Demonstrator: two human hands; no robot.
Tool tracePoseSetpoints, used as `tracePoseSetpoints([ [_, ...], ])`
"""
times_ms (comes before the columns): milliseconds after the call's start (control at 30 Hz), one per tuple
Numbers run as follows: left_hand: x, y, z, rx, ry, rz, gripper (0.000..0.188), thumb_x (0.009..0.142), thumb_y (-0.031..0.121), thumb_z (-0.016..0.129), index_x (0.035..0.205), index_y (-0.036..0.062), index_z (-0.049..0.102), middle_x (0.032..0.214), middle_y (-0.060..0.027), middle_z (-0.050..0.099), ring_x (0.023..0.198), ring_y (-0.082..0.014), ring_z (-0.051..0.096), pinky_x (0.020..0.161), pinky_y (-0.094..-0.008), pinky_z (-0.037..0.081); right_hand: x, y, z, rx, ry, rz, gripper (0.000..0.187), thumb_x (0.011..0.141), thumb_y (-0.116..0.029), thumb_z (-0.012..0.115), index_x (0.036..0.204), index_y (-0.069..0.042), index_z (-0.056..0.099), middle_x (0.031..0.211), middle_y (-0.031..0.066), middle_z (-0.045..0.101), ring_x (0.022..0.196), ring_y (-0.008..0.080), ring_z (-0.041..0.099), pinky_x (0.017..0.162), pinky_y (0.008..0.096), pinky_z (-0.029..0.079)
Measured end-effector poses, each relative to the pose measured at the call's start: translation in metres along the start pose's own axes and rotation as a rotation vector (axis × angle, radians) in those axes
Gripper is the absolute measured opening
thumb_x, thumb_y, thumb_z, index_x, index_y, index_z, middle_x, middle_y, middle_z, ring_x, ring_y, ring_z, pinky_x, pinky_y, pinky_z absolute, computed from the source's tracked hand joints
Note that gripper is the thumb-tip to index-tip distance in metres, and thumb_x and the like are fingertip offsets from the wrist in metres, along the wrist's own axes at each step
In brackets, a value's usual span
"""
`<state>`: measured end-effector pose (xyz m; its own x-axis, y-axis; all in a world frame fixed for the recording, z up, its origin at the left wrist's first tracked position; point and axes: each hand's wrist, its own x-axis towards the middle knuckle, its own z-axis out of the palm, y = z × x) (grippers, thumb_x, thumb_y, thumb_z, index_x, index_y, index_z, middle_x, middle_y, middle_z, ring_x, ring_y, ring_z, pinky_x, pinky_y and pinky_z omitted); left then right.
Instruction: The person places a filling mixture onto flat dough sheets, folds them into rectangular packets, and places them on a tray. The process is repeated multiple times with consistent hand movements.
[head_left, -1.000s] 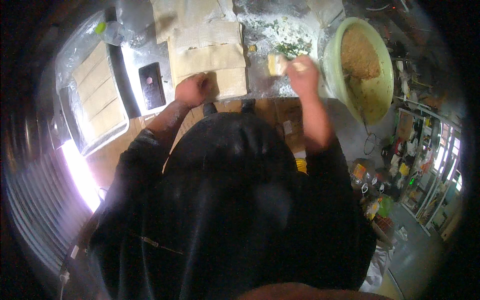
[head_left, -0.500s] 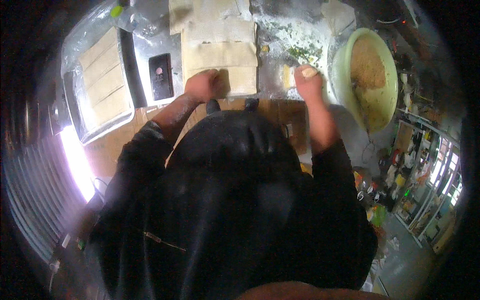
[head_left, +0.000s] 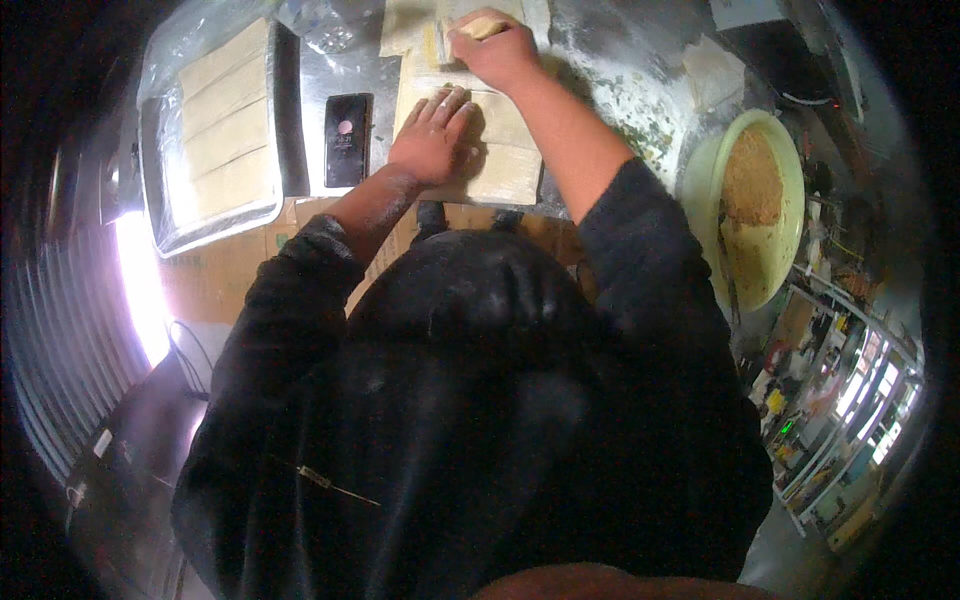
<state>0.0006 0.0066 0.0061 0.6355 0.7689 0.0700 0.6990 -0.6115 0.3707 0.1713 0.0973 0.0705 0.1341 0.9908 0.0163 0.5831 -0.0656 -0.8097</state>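
Note:
A long pale sheet of dough (head_left: 510,172), lying in overlapping flat pieces, runs away from me across the metal table. Palm down on its near part rests my left hand (head_left: 432,140), fingers stretched out and holding nothing. Farther up, my right hand (head_left: 508,58) is closed around what looks like a flat brush (head_left: 484,27) with a pale wooden handle. The brush's pale edge, on the left of that hand, meets the dough's far part; how firmly it presses cannot be seen. Flour and chopped green bits (head_left: 650,140) lie to the right of the dough.
At the left stands a plastic-lined tray (head_left: 162,200) with dough strips (head_left: 230,130). A dark phone (head_left: 347,145) lies between tray and dough. On the right is a pale green basin (head_left: 797,180) of brownish filling (head_left: 752,180). Clear plastic (head_left: 325,28) sits at the back.
My right hand has moved from the floured patch on the right, up and left onto the far dough with the brush. My left hand has opened from curled to flat. The view has shifted slightly.

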Motion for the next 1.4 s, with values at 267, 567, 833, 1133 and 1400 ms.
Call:
tracePoseSetpoints([
  [267, -0.012, -0.003, -0.005, -0.018, -0.034, -0.023, 0.072, 0.095, 0.045, 0.057, 0.154, 0.0086, 0.036, 0.165, -0.0160, 0.028, 0.153, -0.0343, 0.023, 0.125, -0.0491, 0.019, 0.011, 0.021, -0.102, -0.599, 0.007, 0.149, 0.042, 0.080, -0.032, 0.079, 0.114, -0.008, 0.071, 0.109, 0.0184, 0.074, 0.102, 0.0293, 0.072, 0.089, 0.0396, 0.056],
  [567, -0.008, -0.001, -0.010, -0.063, -0.018, 0.016, 0.071, 0.093, 0.045, 0.058, 0.150, 0.0063, 0.041, 0.161, -0.0181, 0.033, 0.151, -0.0356, 0.027, 0.124, -0.0502, 0.021, 0.015, 0.004, 0.012, -0.108, -0.179, -0.151, 0.027, 0.083, -0.028, 0.078, 0.101, -0.009, 0.072, 0.095, 0.0091, 0.075, 0.084, 0.0235, 0.070, 0.082, 0.0368, 0.056],
  [833, 0.010, -0.022, -0.016, -0.140, 0.047, 0.003, 0.067, 0.093, 0.044, 0.060, 0.148, 0.0080, 0.044, 0.157, -0.0158, 0.040, 0.149, -0.0349, 0.032, 0.124, -0.0498, 0.023, 0.028, 0.057, -0.129, -0.387, 0.145, 0.042, 0.030, 0.083, -0.028, 0.078, 0.105, -0.009, 0.072, 0.098, 0.0164, 0.074, 0.091, 0.0331, 0.072, 0.082, 0.0410, 0.056],
  [1133, 0.097, -0.088, -0.021, 0.127, -0.071, -0.175, 0.048, 0.090, 0.027, 0.064, 0.135, 0.0117, 0.056, 0.146, -0.0101, 0.054, 0.137, -0.0322, 0.048, 0.117, -0.0451, 0.035, 0.095, 0.117, -0.126, -0.782, 0.071, -0.378, 0.036, 0.086, -0.024, 0.074, 0.122, -0.019, 0.069, 0.125, 0.0107, 0.064, 0.109, 0.0367, 0.064, 0.089, 0.0445, 0.054],
  [1400, 0.109, -0.089, -0.023, 0.229, -0.059, -0.183, 0.025, 0.094, 0.022, 0.055, 0.117, 0.0173, 0.064, 0.123, -0.0094, 0.063, 0.122, -0.0316, 0.058, 0.101, -0.0475, 0.047, 0.118, 0.160, -0.123, -0.909, -0.043, -0.282, 0.053, 0.083, -0.016, 0.070, 0.135, -0.015, 0.059, 0.143, 0.0153, 0.053, 0.122, 0.0399, 0.057, 0.101, 0.0484, 0.050],
])
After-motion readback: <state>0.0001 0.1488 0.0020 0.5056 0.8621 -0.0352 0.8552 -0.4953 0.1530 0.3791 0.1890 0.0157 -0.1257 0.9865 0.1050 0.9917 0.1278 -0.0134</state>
